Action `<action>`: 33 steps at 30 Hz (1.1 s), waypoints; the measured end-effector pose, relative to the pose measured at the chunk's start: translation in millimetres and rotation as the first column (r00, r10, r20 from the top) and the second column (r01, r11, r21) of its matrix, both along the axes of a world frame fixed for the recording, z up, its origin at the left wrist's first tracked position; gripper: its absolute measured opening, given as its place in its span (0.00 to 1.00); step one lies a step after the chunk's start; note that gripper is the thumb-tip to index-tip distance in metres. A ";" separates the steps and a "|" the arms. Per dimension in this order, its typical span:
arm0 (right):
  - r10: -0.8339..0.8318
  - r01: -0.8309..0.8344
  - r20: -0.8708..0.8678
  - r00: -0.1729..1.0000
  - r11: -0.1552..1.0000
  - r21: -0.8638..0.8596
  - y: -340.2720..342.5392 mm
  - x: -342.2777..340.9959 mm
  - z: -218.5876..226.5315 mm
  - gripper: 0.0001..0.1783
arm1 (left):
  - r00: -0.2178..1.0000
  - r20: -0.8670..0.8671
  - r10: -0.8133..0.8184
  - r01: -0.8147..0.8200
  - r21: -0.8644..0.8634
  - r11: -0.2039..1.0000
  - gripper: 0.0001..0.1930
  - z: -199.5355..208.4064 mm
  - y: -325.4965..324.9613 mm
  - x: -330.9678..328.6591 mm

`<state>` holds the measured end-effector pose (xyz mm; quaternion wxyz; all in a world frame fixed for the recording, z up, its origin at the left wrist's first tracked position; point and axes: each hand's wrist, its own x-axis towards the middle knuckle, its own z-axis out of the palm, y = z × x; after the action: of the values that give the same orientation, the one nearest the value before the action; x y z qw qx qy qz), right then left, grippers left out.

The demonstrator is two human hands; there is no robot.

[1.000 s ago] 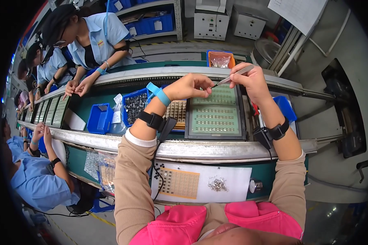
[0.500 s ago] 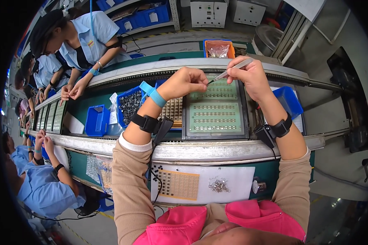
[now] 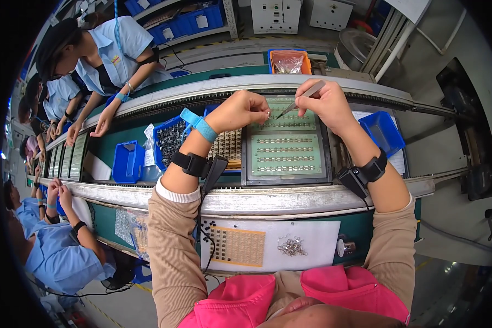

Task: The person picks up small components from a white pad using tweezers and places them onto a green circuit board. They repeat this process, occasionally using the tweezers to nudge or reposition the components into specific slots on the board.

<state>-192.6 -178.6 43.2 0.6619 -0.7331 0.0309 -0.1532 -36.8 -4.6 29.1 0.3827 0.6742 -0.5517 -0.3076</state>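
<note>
With the left hand (image 3: 245, 111) pinching what looks like a tiny part at the green tray's (image 3: 287, 143) 12 o'clock edge and the right hand (image 3: 328, 102) gripping tweezers (image 3: 300, 100), a slip could drop it among the rows.

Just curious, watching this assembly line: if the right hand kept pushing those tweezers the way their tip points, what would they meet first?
Probably the left hand's fingertips: the tweezers in the right hand point at them, above the green tray. Depth is unclear.

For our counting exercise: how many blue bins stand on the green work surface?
3: a small blue bin at left, a parts-filled blue bin beside the left hand, another at right. More may be hidden.
</note>
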 end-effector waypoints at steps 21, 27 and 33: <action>-0.010 0.011 0.013 1.000 0.999 -0.046 5.5 0.6 -1.6 0.04 | 0.950 0.293 -0.111 0.106 0.034 0.994 0.07 1.1 0.0 -2.5; -0.004 0.004 -0.012 1.000 0.998 -0.067 9.2 1.5 -3.8 0.04 | 0.934 0.325 -0.149 0.139 0.054 0.989 0.07 2.3 0.0 -2.0; 0.009 -0.013 -0.027 1.000 0.992 -0.122 11.0 1.6 -5.7 0.05 | 0.940 0.291 -0.179 0.171 0.053 0.984 0.07 3.4 -0.2 -2.2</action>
<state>-191.0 -167.6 37.5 0.6161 -0.7744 0.0260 -0.1416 -39.0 -4.8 32.5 0.2582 0.6660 -0.6559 -0.2441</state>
